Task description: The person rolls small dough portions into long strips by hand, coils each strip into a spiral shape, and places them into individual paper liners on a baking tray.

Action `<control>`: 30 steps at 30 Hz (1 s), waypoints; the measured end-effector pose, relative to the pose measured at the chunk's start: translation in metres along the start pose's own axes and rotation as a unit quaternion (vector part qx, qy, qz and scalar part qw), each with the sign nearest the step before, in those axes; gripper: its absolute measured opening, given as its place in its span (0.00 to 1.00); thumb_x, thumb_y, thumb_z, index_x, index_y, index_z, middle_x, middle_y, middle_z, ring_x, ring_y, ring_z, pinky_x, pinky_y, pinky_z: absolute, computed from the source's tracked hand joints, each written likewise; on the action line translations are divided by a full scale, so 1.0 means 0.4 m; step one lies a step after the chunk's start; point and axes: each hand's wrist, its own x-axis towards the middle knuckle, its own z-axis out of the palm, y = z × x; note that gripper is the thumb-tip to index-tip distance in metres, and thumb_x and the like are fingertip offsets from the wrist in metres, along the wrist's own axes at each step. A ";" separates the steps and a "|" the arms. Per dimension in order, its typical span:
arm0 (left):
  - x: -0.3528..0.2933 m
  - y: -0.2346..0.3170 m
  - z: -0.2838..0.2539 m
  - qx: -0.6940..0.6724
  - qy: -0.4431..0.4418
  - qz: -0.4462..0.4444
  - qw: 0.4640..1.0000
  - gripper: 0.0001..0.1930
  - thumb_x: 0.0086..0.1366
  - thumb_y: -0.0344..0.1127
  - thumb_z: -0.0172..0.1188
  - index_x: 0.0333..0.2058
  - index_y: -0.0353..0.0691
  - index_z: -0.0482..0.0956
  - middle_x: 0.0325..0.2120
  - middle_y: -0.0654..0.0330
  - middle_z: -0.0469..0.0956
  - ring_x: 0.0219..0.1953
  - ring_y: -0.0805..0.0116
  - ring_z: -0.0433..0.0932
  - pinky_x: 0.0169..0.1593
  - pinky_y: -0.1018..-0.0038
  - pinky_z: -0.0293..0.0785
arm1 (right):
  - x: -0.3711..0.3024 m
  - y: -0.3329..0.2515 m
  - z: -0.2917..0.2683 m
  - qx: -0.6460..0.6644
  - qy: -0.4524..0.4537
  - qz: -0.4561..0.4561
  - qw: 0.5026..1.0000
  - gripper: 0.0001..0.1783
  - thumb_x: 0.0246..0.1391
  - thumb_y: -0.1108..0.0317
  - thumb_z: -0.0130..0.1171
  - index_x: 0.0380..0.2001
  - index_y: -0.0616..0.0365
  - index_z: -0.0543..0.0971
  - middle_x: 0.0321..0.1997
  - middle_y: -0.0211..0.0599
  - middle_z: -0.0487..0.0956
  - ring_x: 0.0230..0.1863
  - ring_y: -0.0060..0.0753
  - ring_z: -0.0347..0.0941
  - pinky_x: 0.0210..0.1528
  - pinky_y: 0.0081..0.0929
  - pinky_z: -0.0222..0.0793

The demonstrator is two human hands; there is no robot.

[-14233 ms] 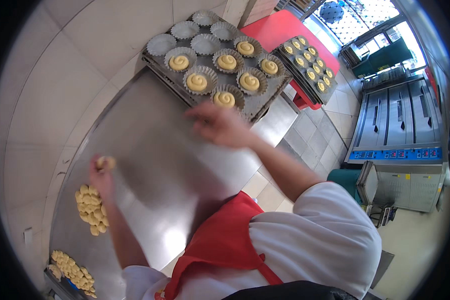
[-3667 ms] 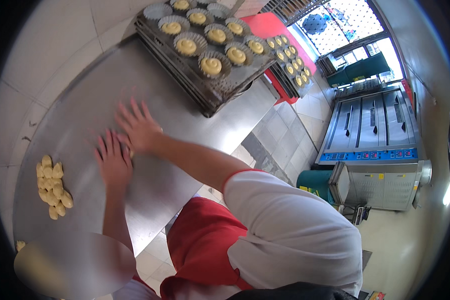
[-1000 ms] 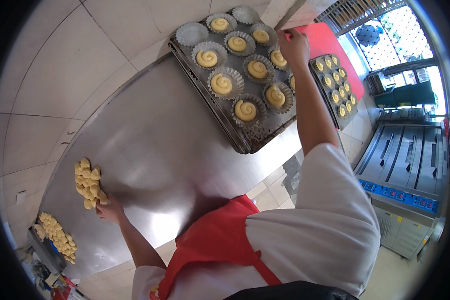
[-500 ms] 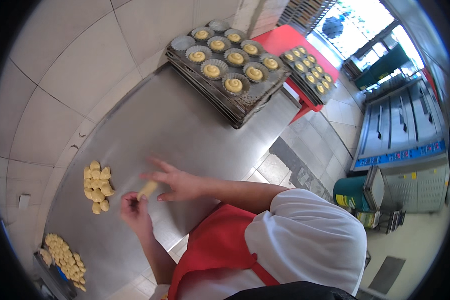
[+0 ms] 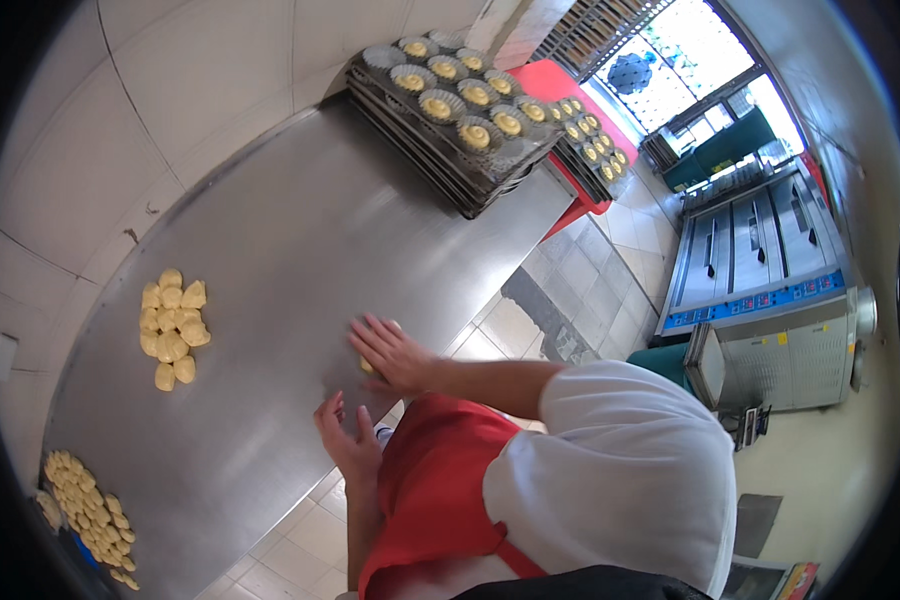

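My right hand (image 5: pixel 395 356) lies flat with its fingers stretched over a piece of yellow dough (image 5: pixel 366 366) on the metal table (image 5: pixel 250 235), close to the near edge. Only slivers of that dough show; the palm covers the rest. Beside it my left hand (image 5: pixel 352 440) is open, its fingers apart and holding nothing. Further left on the table sits a cluster of yellow dough balls (image 5: pixel 168 322). At the lower left a heap of smaller dough pieces (image 5: pixel 90 508) lies near the table's end.
A stack of dark baking trays (image 5: pixel 440 178) stands at the table's far end, topped with fluted tins (image 5: pixel 478 133) of coiled dough. Behind it, a red table (image 5: pixel 540 75) bears another filled tray. A deck oven (image 5: pixel 755 245) stands at right. A tiled wall (image 5: pixel 60 150) borders the table.
The dough strip that was in my left hand is now under my right palm on the table. Both hands have come nearer the table's edge, and the view has shifted.
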 end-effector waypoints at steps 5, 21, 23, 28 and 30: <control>0.075 -0.022 0.005 0.052 0.025 0.110 0.992 0.21 0.69 0.29 0.65 0.59 0.33 0.75 0.54 0.46 0.78 0.57 0.46 0.76 0.60 0.53 0.72 | 0.494 0.111 -0.157 -0.002 0.092 0.135 0.987 0.59 0.70 0.27 0.39 0.81 0.69 0.45 0.87 0.61 0.42 0.87 0.65 0.31 0.86 0.60 0.27; 0.518 -0.072 0.300 0.400 0.054 0.045 0.914 0.38 0.81 0.58 0.43 0.79 0.39 0.55 0.80 0.44 0.49 0.81 0.32 0.43 0.80 0.37 0.37 | 0.322 0.249 -0.099 -0.074 0.103 0.136 0.983 0.46 0.73 0.34 0.41 0.81 0.54 0.56 0.88 0.52 0.45 0.86 0.70 0.36 0.84 0.64 0.31; 0.599 -0.075 0.244 0.470 0.031 0.082 0.878 0.38 0.81 0.58 0.44 0.79 0.39 0.55 0.81 0.46 0.49 0.81 0.33 0.44 0.80 0.37 0.38 | 0.415 0.309 -0.150 -0.013 0.130 0.112 0.985 0.47 0.72 0.34 0.41 0.80 0.56 0.58 0.87 0.53 0.47 0.86 0.71 0.37 0.84 0.65 0.32; 0.317 -0.037 0.212 0.483 -0.168 0.131 0.849 0.38 0.78 0.54 0.47 0.79 0.41 0.55 0.82 0.50 0.49 0.81 0.35 0.45 0.80 0.40 0.44 | 0.160 0.320 -0.063 0.016 -0.001 -0.022 1.000 0.44 0.71 0.40 0.50 0.79 0.57 0.60 0.86 0.53 0.52 0.86 0.63 0.42 0.84 0.62 0.38; 0.091 -0.006 0.210 0.448 -0.177 0.091 0.872 0.37 0.79 0.53 0.45 0.80 0.43 0.55 0.81 0.48 0.50 0.80 0.30 0.47 0.79 0.38 0.46 | -0.080 0.288 -0.055 0.058 0.029 -0.053 0.996 0.46 0.69 0.48 0.60 0.79 0.61 0.57 0.85 0.56 0.51 0.86 0.64 0.40 0.85 0.61 0.40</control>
